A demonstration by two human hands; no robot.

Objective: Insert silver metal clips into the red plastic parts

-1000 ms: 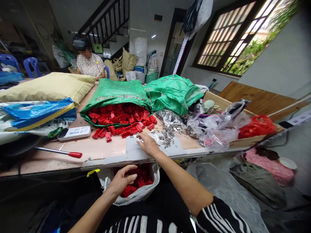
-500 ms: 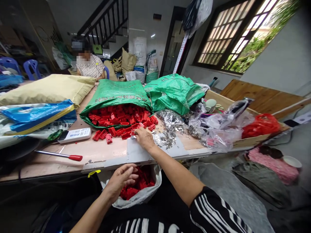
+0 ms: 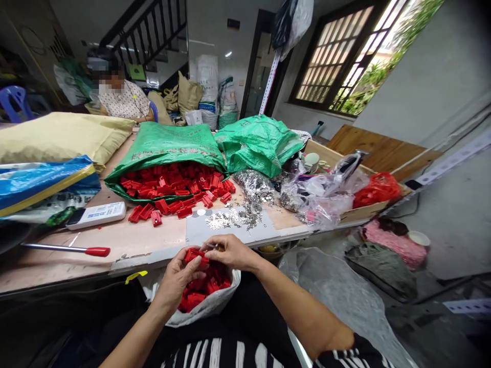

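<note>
My left hand (image 3: pixel 177 278) grips a small red plastic part (image 3: pixel 195 254) above a white bag of red parts (image 3: pixel 205 301) on my lap. My right hand (image 3: pixel 229 251) is pinched against the same red part, its fingers closed on a small metal piece I can barely make out. Both hands meet just below the table's front edge (image 3: pixel 153 258). On the table, loose red parts (image 3: pixel 169 204) spill from an open green sack (image 3: pixel 169 148). A scatter of small shiny metal pieces (image 3: pixel 233 217) lies on a grey sheet just beyond my hands.
A white remote (image 3: pixel 95 214) and a red-handled tool (image 3: pixel 69 249) lie at the left front. A blue-and-white bag (image 3: pixel 42 184) and a yellow sack (image 3: pixel 61 135) fill the left. Clear plastic bags (image 3: pixel 326 197) and a red bag (image 3: pixel 374 188) sit at the right. Another person (image 3: pixel 118 99) sits at the far end.
My right hand has come back from the metal pieces on the table to my lap. My left hand has lifted a red part out of the white bag, and the two hands now meet.
</note>
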